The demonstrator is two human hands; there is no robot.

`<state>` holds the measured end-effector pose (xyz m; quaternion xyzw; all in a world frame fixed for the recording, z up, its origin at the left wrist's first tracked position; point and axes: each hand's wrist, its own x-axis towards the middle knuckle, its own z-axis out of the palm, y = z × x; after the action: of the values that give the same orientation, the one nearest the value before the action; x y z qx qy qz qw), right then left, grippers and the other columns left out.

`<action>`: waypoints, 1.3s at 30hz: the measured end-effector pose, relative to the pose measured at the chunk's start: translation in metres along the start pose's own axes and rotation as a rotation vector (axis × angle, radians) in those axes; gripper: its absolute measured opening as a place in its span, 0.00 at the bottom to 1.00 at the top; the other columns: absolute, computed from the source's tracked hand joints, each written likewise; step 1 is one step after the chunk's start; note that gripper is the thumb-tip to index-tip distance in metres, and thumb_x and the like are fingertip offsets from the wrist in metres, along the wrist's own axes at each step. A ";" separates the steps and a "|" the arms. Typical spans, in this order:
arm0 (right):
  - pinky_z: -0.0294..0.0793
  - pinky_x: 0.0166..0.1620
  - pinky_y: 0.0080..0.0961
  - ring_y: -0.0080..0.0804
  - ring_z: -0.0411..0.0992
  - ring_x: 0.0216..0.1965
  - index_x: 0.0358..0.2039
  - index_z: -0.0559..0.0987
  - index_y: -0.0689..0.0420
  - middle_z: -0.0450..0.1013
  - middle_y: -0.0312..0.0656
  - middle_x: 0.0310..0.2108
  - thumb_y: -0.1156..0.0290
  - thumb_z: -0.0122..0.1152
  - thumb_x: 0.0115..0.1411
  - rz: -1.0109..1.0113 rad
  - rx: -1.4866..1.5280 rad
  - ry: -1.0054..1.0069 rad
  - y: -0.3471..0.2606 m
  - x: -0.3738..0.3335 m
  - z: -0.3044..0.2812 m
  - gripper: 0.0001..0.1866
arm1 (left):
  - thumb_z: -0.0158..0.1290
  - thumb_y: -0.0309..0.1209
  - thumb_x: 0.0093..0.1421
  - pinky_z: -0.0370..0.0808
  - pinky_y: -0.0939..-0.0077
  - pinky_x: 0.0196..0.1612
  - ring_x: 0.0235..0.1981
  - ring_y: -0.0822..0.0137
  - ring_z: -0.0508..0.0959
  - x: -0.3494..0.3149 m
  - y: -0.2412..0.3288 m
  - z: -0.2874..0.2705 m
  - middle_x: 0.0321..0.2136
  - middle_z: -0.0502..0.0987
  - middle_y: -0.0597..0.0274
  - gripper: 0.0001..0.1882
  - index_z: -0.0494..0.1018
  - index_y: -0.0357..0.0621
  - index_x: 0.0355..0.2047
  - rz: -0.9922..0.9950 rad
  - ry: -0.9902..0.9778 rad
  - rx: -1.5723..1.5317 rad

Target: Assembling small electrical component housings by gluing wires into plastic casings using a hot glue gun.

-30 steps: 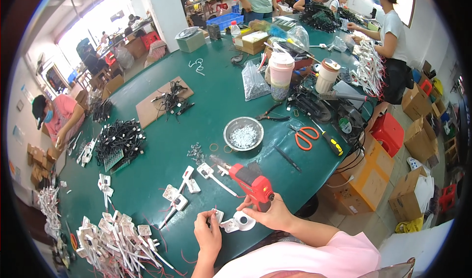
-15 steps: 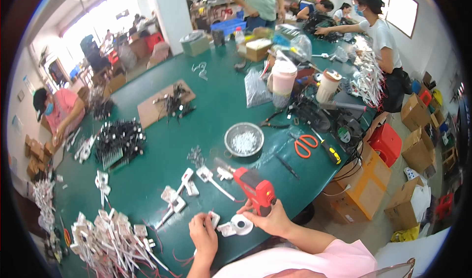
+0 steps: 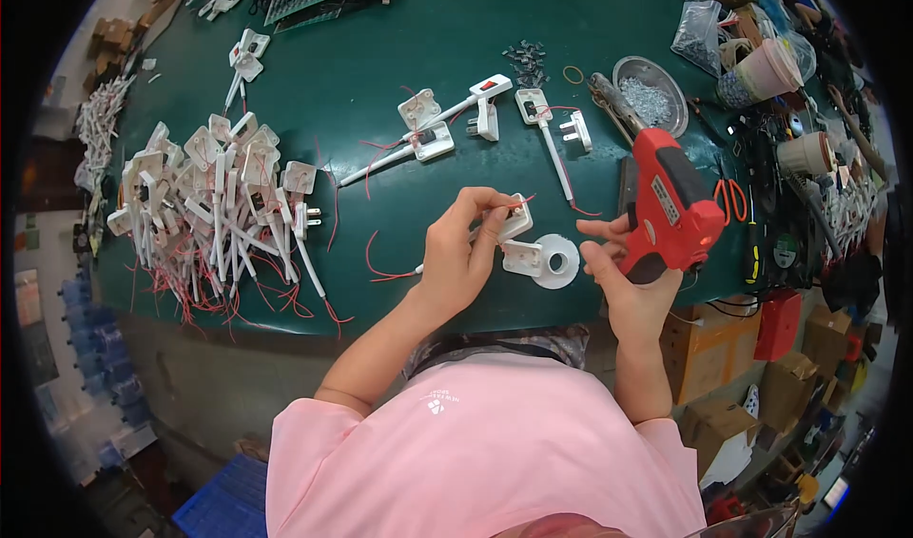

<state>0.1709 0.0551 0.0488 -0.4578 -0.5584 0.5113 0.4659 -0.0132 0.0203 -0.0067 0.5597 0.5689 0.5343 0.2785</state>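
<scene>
My left hand (image 3: 463, 248) pinches a small white plastic plug housing (image 3: 516, 220) with thin red wire at its top. A white cable end and loose red wire (image 3: 390, 270) show beyond that wrist. My right hand (image 3: 635, 286) holds the handle of a red and black pistol-shaped power tool (image 3: 666, 201). Its front points away from me; the thumb and a finger stretch leftward off the handle. Between the hands lie an open white housing part (image 3: 521, 258) and a white round ring (image 3: 556, 261), touching each other. What lies under my left fingers is hidden.
A heap of white plug-and-cable pieces (image 3: 223, 205) covers the left. Ahead lie wired switch pieces (image 3: 433, 139), a white plug (image 3: 576, 131), small dark parts (image 3: 526, 63) and a metal bowl of tiny pieces (image 3: 651, 96). Orange-handled scissors (image 3: 730, 201) and a yellow-black screwdriver (image 3: 752, 253) sit right.
My view has tilted down towards the table's near edge. The power tool has moved right, away from the white ring. My left hand has come onto the white housing beside the ring.
</scene>
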 end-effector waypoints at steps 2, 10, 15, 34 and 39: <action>0.71 0.29 0.14 0.21 0.75 0.31 0.40 0.70 0.64 0.76 0.51 0.38 0.86 0.64 0.50 0.050 0.036 -0.045 0.000 -0.002 0.004 0.17 | 0.46 0.25 0.66 0.75 0.80 0.34 0.36 0.72 0.78 -0.002 0.007 -0.003 0.37 0.79 0.53 0.05 0.67 0.34 0.38 -0.057 -0.019 -0.054; 0.73 0.30 0.15 0.23 0.75 0.32 0.41 0.68 0.65 0.75 0.56 0.41 0.85 0.64 0.51 0.051 -0.004 0.027 0.007 -0.016 0.017 0.18 | 0.46 0.25 0.65 0.75 0.79 0.38 0.35 0.73 0.78 0.001 0.014 -0.011 0.38 0.80 0.51 0.07 0.67 0.31 0.38 -0.246 -0.027 -0.455; 0.76 0.31 0.17 0.25 0.76 0.32 0.41 0.68 0.66 0.75 0.61 0.40 0.86 0.64 0.50 0.032 -0.036 0.077 0.009 -0.026 0.013 0.19 | 0.47 0.25 0.65 0.71 0.81 0.41 0.38 0.76 0.76 0.003 0.006 -0.022 0.38 0.80 0.53 0.06 0.67 0.33 0.37 -0.267 -0.083 -0.229; 0.77 0.29 0.18 0.29 0.78 0.32 0.43 0.66 0.67 0.75 0.60 0.41 0.87 0.58 0.54 0.134 -0.097 0.175 -0.002 -0.050 -0.018 0.17 | 0.50 0.23 0.60 0.68 0.74 0.50 0.41 0.67 0.77 0.009 -0.001 -0.033 0.37 0.79 0.55 0.11 0.73 0.36 0.44 -0.328 0.030 -0.100; 0.78 0.30 0.18 0.30 0.78 0.33 0.43 0.66 0.68 0.75 0.59 0.41 0.86 0.58 0.54 0.170 -0.055 0.161 0.006 -0.051 -0.011 0.16 | 0.60 0.25 0.49 0.66 0.70 0.49 0.44 0.61 0.74 0.002 0.015 -0.026 0.38 0.78 0.61 0.19 0.74 0.43 0.43 0.114 -0.162 0.354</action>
<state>0.1894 0.0069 0.0408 -0.5557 -0.4925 0.4949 0.4514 -0.0320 0.0114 0.0149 0.6724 0.5970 0.3941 0.1902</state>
